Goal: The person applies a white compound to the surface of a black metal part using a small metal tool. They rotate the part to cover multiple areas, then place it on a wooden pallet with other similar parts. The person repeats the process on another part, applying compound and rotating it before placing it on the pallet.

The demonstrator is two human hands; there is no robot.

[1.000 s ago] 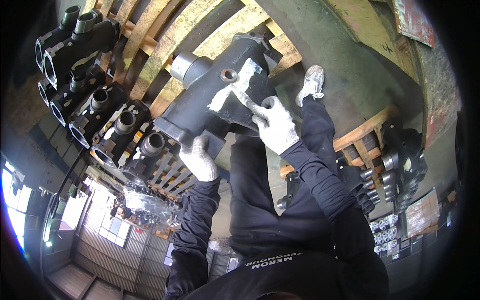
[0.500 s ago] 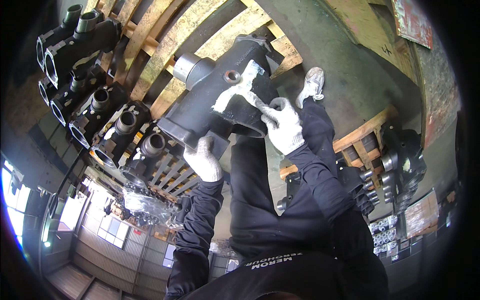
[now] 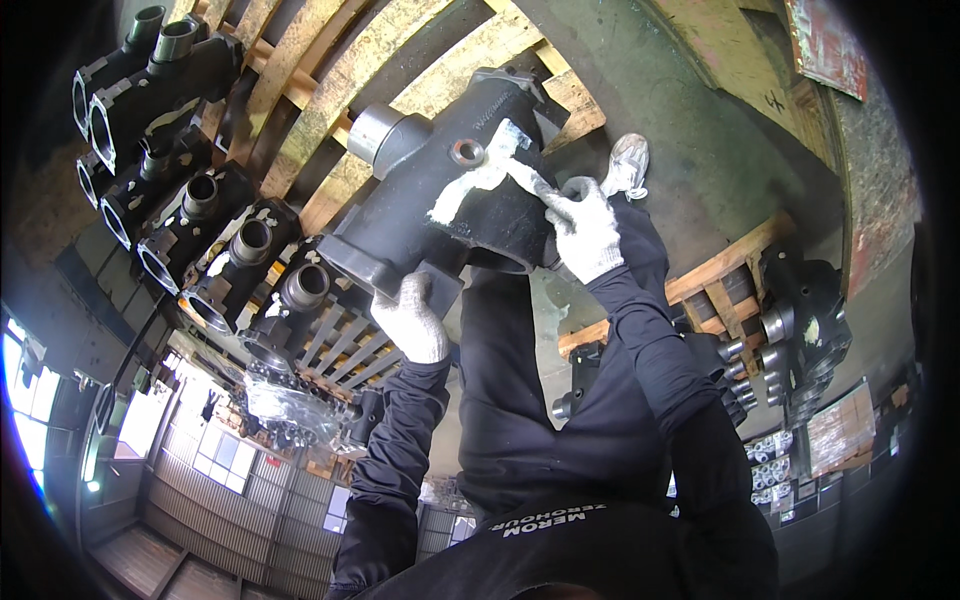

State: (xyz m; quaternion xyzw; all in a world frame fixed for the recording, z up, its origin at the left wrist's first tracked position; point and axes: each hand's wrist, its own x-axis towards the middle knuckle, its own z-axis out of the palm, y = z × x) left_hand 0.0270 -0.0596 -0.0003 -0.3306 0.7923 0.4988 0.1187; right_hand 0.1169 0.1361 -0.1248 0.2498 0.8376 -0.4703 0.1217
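A large black metal casting [image 3: 410, 215], shaped like a cylinder housing, lies tilted in front of me. It has a bright bare-metal stub [image 3: 378, 140] and a threaded port [image 3: 467, 152]. A smeared band of white putty [image 3: 470, 188] crosses its surface. My left hand [image 3: 412, 322], in a white knit glove, grips the corner of the casting's near flange. My gloved right hand [image 3: 585, 230] is closed at the casting's right side. From it a narrow, pale, smeared tip reaches onto the putty; whether this is a finger or a thin spreader I cannot make out.
Wooden pallet slats [image 3: 350, 85] lie beneath and beyond the casting. Several similar black castings [image 3: 190, 85] stand in a row at left. More castings [image 3: 805, 315] are on a pallet at right. A wooden board [image 3: 745, 70] lies at the upper right; my shoe [image 3: 628, 165] rests nearby.
My right hand has shifted slightly up and to the right, its pale tip now higher on the putty's right edge. My left hand keeps its grip, and the casting has barely moved.
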